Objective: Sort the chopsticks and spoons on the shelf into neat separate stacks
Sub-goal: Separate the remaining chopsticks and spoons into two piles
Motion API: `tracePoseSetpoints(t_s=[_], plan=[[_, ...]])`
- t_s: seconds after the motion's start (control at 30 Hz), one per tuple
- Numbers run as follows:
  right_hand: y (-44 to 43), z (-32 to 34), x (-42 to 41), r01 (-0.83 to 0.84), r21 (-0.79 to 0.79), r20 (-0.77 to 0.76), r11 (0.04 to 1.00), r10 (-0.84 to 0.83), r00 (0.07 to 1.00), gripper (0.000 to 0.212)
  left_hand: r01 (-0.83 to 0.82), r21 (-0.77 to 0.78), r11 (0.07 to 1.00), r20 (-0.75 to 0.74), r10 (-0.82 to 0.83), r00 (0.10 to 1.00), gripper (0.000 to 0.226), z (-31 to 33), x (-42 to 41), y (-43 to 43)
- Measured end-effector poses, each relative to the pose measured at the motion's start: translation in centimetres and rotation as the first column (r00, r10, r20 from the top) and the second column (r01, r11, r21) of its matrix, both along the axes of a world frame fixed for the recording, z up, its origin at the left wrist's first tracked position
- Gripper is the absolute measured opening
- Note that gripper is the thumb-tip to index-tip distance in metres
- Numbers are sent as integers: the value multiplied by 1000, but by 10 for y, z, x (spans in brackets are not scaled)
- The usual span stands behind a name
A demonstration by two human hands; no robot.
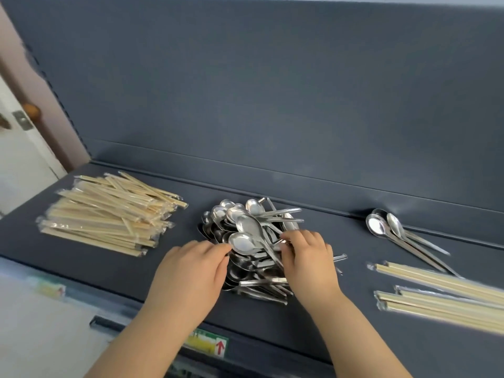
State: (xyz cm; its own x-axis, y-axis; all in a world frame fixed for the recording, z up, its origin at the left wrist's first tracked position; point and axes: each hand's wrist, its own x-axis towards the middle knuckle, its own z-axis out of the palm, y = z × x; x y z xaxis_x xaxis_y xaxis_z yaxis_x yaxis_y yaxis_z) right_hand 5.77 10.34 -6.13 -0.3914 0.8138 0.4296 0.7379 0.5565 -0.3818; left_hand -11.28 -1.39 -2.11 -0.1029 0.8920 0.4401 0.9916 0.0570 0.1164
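A heap of metal spoons lies mid-shelf on the dark grey shelf. My left hand rests at the heap's left side, its fingertips touching the bowl of a top spoon. My right hand sits on the heap's right side, fingers curled onto spoon handles. A big stack of wrapped wooden chopsticks lies at the left. Three spoons lie apart at the right, with several wrapped chopsticks in front of them.
The shelf's upright back panel rises just behind the spoons. Price-label strips run along the shelf's front edge. A door with a round knob stands at the far left.
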Motion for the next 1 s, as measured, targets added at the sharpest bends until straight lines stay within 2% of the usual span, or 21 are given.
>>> tracePoseSetpoints(t_s=[0.17,0.3,0.43,0.53,0.6,0.77,0.9,1.0], plan=[[-25,-1,32,-111,-56,-53,992,108,993,18,19,-15,1000,14,-19,1000,16,4,28,-11],[-33,-2,56,-91,-111,-69,990,84,994,15,86,-15,996,-8,-87,996,16,6,52,-7],[-41,4,85,-60,-119,-52,991,55,997,21,147,-18,989,-26,-147,989,13,2,77,7],[-42,9,116,30,-142,-52,989,-37,998,21,217,-40,975,-16,-218,976,21,-4,98,24],[-43,12,138,113,-189,-70,976,-128,989,19,284,-42,958,-15,-285,958,10,-7,113,37],[-46,11,191,287,-283,-88,915,-322,943,23,464,-43,885,16,-464,886,9,-17,157,69],[-46,5,221,403,-318,-148,858,-465,873,21,557,-129,821,-24,-564,826,26,-33,184,97],[-44,1,239,412,-357,-173,838,-493,852,21,586,-185,789,-17,-599,801,27,-39,203,110]])
